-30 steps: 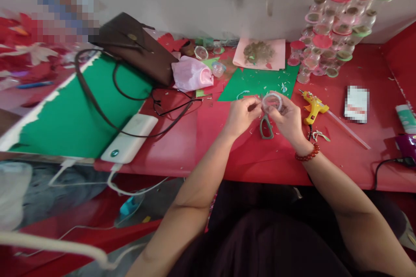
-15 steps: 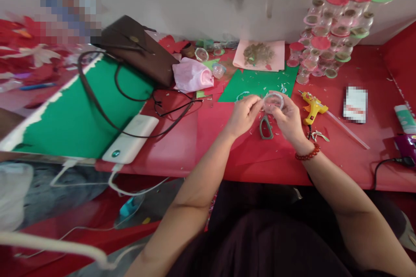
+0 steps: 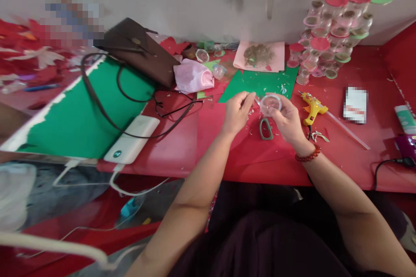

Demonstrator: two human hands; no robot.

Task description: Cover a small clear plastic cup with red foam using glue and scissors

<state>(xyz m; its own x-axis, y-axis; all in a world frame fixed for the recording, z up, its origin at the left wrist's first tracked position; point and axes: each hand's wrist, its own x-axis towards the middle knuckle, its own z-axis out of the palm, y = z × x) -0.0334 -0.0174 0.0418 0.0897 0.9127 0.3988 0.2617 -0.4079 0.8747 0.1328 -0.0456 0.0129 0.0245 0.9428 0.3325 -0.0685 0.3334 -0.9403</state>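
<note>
My right hand [image 3: 287, 120] holds a small clear plastic cup [image 3: 271, 103] above the red table [image 3: 195, 147], fingers wrapped round its rim. My left hand [image 3: 238, 111] is just left of the cup, fingers pinched together near its edge; what they pinch is too small to make out. Grey-handled scissors [image 3: 266, 129] lie on the table right below the cup. A green paper sheet [image 3: 260, 82] with scraps lies just behind both hands.
A yellow glue gun [image 3: 312, 106] lies right of my right hand. A stack of lidded clear cups [image 3: 331, 21] stands at the back right. A brown bag [image 3: 143, 49], a pink cloth [image 3: 193, 75], a white power bank [image 3: 131, 138] and a green board [image 3: 78, 108] fill the left.
My left hand has drawn slightly left and up, away from the cup. The cup stays in my right hand, tilted a little more toward me.
</note>
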